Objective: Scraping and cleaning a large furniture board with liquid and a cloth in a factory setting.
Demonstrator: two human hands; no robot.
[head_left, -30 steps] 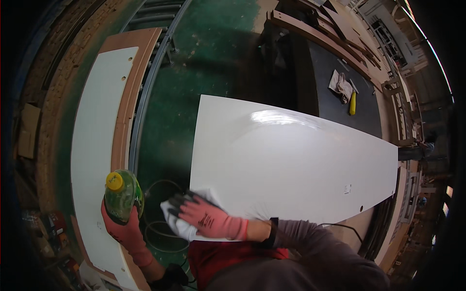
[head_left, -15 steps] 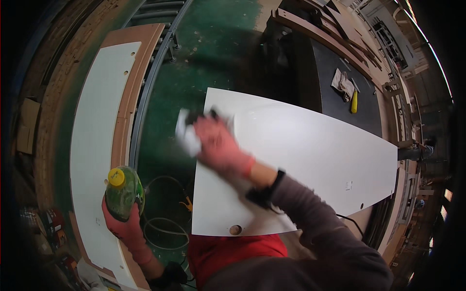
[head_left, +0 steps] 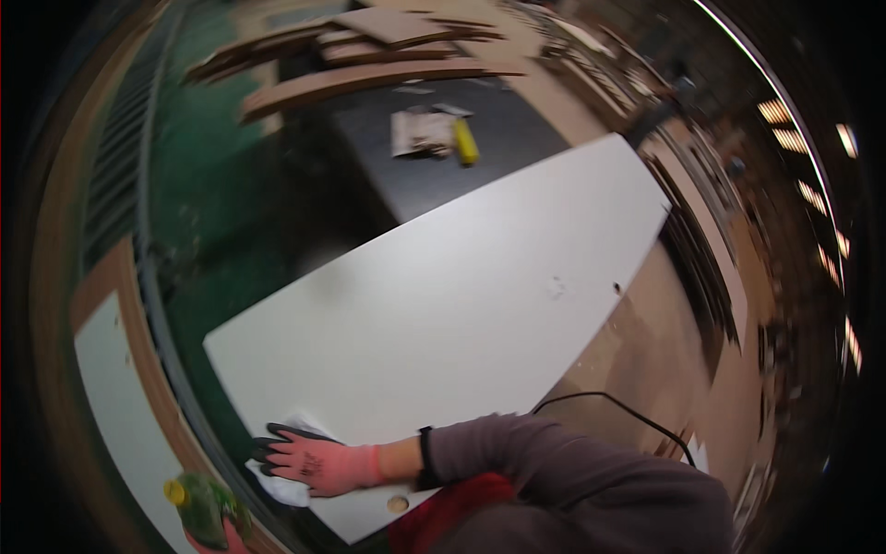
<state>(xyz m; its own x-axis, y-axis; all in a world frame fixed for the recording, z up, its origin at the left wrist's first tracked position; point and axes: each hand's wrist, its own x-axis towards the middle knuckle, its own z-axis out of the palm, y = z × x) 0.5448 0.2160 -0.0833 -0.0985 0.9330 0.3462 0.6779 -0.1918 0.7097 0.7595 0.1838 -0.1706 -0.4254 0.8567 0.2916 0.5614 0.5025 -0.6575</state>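
Note:
A large white panel (head_left: 415, 314) with a curved outline lies in front of me. My right hand (head_left: 318, 459), in a pink glove with dark fingertips, presses a white cloth (head_left: 286, 489) flat onto the panel's near left end. The cloth sticks out on both sides of the glove. At the lower left, my left hand (head_left: 221, 540), also gloved in pink, grips a green see-through bottle (head_left: 210, 508) with a yellow cap. The bottle is tilted, its cap toward the left. Most of that hand is cut off by the picture's lower edge.
Another long white panel (head_left: 120, 388) on brown board lies along the left, beside a roller conveyor (head_left: 125, 138). Beyond my panel, a dark bench (head_left: 369, 120) carries a rag (head_left: 420, 132), a yellow-handled tool (head_left: 464, 143) and brown boards (head_left: 369, 78). A black cable (head_left: 637, 420) curves at the right.
My view has swung to the right. My right hand and the cloth have come nearer to me over the panel's left end. The bottle stays in my left hand, now lower in the picture.

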